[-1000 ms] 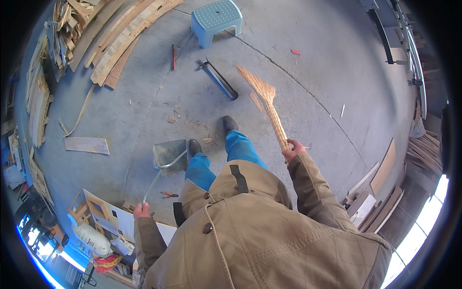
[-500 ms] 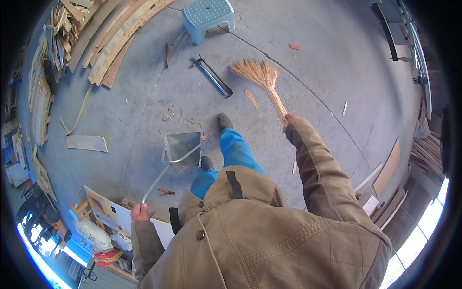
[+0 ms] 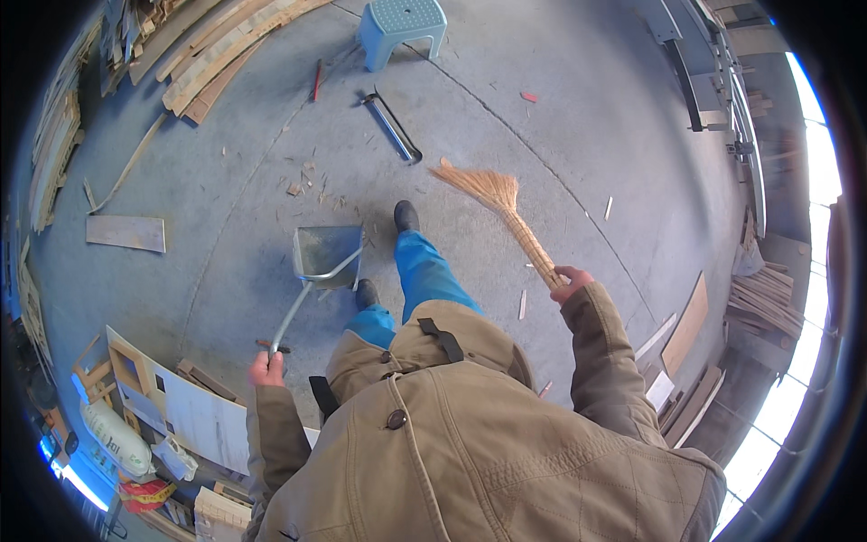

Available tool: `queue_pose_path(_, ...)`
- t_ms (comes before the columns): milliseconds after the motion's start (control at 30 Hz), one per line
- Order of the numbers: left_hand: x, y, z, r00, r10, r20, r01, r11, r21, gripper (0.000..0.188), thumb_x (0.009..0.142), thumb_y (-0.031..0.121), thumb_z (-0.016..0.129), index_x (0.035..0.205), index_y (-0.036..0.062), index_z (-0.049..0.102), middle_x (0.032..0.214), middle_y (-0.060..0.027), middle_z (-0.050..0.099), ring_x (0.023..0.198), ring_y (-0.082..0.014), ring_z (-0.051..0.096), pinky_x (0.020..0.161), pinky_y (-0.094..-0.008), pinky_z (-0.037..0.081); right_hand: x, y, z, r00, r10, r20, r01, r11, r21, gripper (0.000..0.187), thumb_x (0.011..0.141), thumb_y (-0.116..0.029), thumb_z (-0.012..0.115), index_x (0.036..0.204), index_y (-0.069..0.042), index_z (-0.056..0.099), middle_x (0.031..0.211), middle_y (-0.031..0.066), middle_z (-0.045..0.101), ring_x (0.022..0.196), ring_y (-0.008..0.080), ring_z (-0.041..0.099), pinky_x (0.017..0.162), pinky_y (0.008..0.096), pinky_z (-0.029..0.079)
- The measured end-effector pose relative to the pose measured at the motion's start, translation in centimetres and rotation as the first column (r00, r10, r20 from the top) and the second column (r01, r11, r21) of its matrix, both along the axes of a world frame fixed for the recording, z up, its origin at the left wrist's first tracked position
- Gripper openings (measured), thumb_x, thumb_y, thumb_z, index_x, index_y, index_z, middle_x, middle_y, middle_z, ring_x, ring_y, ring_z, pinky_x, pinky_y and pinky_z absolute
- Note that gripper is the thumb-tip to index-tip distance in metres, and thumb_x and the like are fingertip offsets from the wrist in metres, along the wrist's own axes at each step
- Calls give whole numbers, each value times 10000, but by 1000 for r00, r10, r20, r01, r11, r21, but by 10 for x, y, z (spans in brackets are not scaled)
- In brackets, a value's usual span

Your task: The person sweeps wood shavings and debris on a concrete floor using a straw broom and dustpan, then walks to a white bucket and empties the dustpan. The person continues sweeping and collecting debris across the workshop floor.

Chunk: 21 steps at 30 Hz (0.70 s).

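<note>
My left hand [image 3: 265, 369] is closed round the end of the long metal handle of a dustpan [image 3: 325, 248]. The pan lies by my feet, its mouth facing forward. A straw hand broom [image 3: 522, 233] is gripped near the end of its bound handle by my right hand [image 3: 572, 283]. Its bristles fan out toward the far left, low over the floor or on it; I cannot tell which. Ahead of the dustpan lie scattered wood chips [image 3: 294, 190]. Pliers [image 3: 271, 345] with orange-red handles show partly behind the dustpan handle, close to my left hand.
A hacksaw [image 3: 394, 128], a red-handled tool [image 3: 317, 81] and a light blue step stool [image 3: 397, 36] stand or lie ahead. Boards [image 3: 217, 54] are stacked far left, and a loose plank [image 3: 126, 232] lies nearer. On the right are a wooden panel [image 3: 684, 323] and metal rails [image 3: 736, 117].
My right hand has drawn the broom back toward my body. A wood strip that lay beside the bristles no longer shows. The whole view has shifted, and the dustpan stays by my feet.
</note>
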<state>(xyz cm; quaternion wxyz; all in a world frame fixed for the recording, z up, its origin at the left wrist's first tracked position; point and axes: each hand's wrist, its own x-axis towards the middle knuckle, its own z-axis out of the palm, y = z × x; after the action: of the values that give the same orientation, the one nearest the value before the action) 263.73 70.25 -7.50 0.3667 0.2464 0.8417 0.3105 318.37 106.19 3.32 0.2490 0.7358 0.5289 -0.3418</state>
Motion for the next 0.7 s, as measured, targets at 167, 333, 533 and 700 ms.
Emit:
queue_pose_path(167, -3, -40, 18, 999, 16, -40, -18, 998, -67, 284, 873, 219, 651, 719, 13, 531, 608, -17, 439, 614, -109, 389, 536, -344, 340, -19, -38, -77, 991, -115, -66, 123, 982, 140, 651, 682, -169, 730, 1322, -125, 619, 992, 212, 717, 908, 274, 709, 824, 363, 552)
queue_pose_path(333, 4, -76, 39, 990, -41, -133, 4, 963, -269, 298, 866, 221, 663, 723, 2, 522, 590, -56, 436, 596, -127, 390, 527, -366, 346, -49, -71, -151, 975, -153, -159, 163, 985, 52, 622, 699, -192, 730, 1306, -110, 623, 967, 215, 718, 909, 278, 706, 836, 371, 549)
queue_pose_path(533, -10, -117, 23, 989, -7, -149, -51, 922, -384, 309, 862, 274, 666, 768, 1, 554, 638, -152, 535, 586, -255, 501, 566, -412, 413, -87, -122, -118, 974, -74, -214, 52, 993, -106, 675, 658, -212, 747, 1312, -117, 614, 1031, 225, 705, 990, 339, 690, 913, 401, 529)
queue_pose_path(700, -12, -149, 10, 981, -51, -188, -22, 929, -369, 292, 876, 270, 653, 807, -2, 575, 668, -177, 549, 606, -277, 512, 587, -422, 427, -80, -114, -54, 967, -126, -223, 91, 983, -158, 682, 656, -208, 734, 1322, -122, 612, 989, 216, 714, 953, 322, 700, 875, 388, 538)
